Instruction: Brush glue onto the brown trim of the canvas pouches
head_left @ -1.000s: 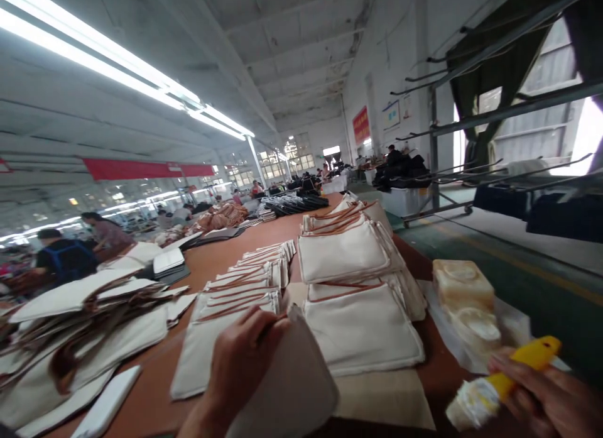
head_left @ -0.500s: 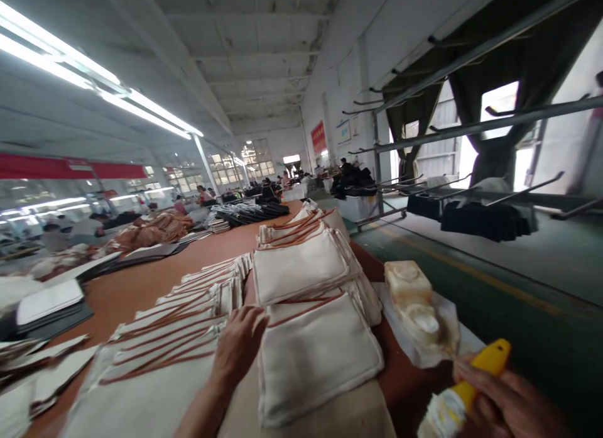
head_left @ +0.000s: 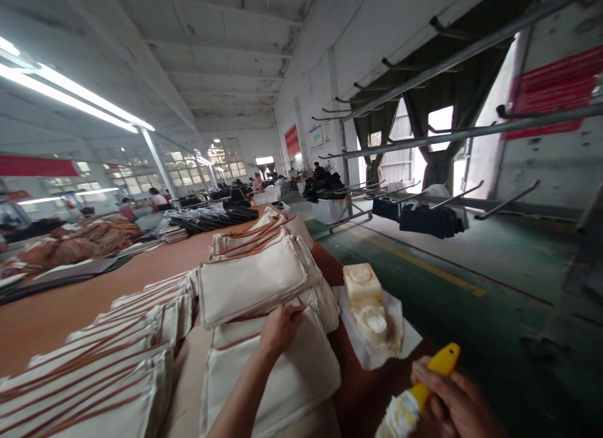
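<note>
In my right hand (head_left: 452,394) is a brush (head_left: 426,388) with a yellow handle, my fingers wrapped round it. Its bristle end points down and left and is caked with white paste. My left hand (head_left: 281,329) reaches over the nearest cream pouch (head_left: 277,378), fingers closed at the brown trim along its upper edge. Just beyond lies a stack of cream pouches (head_left: 254,278) with brown trim. Right of the pouches, a stained plastic container (head_left: 363,290) with white paste at its opening rests on a white sheet (head_left: 409,328).
Several overlapping cream pouches (head_left: 117,356) fan out at left on the brown table (head_left: 221,234). Brown pieces (head_left: 94,240) and black items (head_left: 217,218) lie farther back. A metal rack (head_left: 424,139) with prongs stands at right beyond the table edge. People work far back.
My left hand has moved right, from the near pouch's left corner to the middle of its upper trim. The view has turned right. My right hand still holds the brush.
</note>
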{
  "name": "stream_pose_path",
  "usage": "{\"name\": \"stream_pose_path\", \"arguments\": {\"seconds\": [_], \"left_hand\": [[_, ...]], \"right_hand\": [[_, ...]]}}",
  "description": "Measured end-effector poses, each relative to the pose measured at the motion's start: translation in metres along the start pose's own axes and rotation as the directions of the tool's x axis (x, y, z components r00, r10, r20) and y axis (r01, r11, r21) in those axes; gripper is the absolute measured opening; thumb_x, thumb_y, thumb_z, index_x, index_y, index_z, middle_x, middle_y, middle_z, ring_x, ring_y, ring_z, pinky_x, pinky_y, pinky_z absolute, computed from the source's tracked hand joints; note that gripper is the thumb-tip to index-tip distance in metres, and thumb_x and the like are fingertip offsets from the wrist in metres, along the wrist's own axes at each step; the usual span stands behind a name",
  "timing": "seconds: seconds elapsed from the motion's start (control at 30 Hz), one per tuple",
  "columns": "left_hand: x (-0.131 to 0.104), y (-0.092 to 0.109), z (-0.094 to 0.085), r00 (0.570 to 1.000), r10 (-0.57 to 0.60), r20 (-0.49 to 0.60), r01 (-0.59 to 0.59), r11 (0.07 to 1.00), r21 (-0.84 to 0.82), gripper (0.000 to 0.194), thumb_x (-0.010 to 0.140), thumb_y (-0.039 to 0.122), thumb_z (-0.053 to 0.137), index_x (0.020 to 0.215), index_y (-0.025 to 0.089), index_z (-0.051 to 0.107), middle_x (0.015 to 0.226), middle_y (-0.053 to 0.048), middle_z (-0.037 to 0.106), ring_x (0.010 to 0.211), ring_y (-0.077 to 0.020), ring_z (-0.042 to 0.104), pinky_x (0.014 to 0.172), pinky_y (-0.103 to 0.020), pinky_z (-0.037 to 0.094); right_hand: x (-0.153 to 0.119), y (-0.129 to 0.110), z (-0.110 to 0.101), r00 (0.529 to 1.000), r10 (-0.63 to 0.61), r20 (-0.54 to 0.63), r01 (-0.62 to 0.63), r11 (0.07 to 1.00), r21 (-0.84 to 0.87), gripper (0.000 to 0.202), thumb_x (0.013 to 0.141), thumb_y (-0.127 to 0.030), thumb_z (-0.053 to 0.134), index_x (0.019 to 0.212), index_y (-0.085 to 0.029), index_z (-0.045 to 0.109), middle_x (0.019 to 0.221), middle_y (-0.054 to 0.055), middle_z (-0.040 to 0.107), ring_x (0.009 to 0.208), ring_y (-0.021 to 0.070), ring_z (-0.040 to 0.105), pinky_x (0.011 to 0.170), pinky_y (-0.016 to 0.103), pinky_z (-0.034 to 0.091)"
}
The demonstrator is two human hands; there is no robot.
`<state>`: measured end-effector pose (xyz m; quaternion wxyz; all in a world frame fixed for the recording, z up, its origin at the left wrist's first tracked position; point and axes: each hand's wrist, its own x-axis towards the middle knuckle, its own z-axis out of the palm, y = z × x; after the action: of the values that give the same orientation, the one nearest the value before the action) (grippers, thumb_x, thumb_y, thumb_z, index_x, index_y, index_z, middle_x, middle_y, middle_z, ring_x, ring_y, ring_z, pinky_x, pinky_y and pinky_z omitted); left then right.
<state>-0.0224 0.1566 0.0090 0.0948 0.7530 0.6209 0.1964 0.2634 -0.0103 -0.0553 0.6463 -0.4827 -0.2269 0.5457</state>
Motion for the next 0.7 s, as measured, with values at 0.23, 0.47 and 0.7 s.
{"name": "stream_pose_path", "arguments": {"seconds": [0.23, 0.47, 0.7], "left_hand": [[-0.061, 0.033, -0.020, 0.973, 0.180, 0.148, -0.111, 0.917, -0.383, 0.029, 0.087, 0.037, 0.056, 0.093, 0.016, 0.076, 0.083, -0.002, 0.069, 0.080, -0.0176, 0.063, 0.071, -0.023, 0.045], [-0.116, 0.069, -0.034, 0.950, 0.184, 0.252, 0.001, 0.806, -0.592, 0.021, 0.083, 0.035, 0.064, 0.084, 0.017, 0.076, 0.077, 0.000, 0.058, 0.076, -0.0159, 0.057, 0.068, -0.022, 0.040], [-0.129, 0.080, -0.041, 0.938, 0.199, 0.283, 0.040, 0.750, -0.660, 0.030, 0.081, 0.041, 0.064, 0.067, 0.015, 0.064, 0.069, 0.003, 0.047, 0.068, -0.0121, 0.047, 0.063, -0.022, 0.033]], "right_hand": [[0.006, -0.048, 0.036, 0.973, -0.220, 0.074, 0.205, 0.963, 0.173, 0.043, 0.074, -0.048, 0.084, 0.073, -0.018, 0.054, 0.054, -0.007, 0.039, 0.044, 0.0067, 0.029, 0.040, 0.018, 0.022], [-0.001, -0.063, 0.064, 0.896, -0.357, 0.264, 0.363, 0.931, 0.029, 0.036, 0.086, -0.049, 0.073, 0.085, -0.017, 0.056, 0.057, -0.007, 0.038, 0.049, 0.0101, 0.029, 0.043, 0.022, 0.024], [-0.011, -0.073, 0.066, 0.756, -0.556, 0.346, 0.646, 0.719, -0.257, 0.034, 0.094, -0.050, 0.062, 0.086, -0.017, 0.065, 0.074, 0.004, 0.057, 0.068, 0.0193, 0.052, 0.061, 0.027, 0.043]]}}
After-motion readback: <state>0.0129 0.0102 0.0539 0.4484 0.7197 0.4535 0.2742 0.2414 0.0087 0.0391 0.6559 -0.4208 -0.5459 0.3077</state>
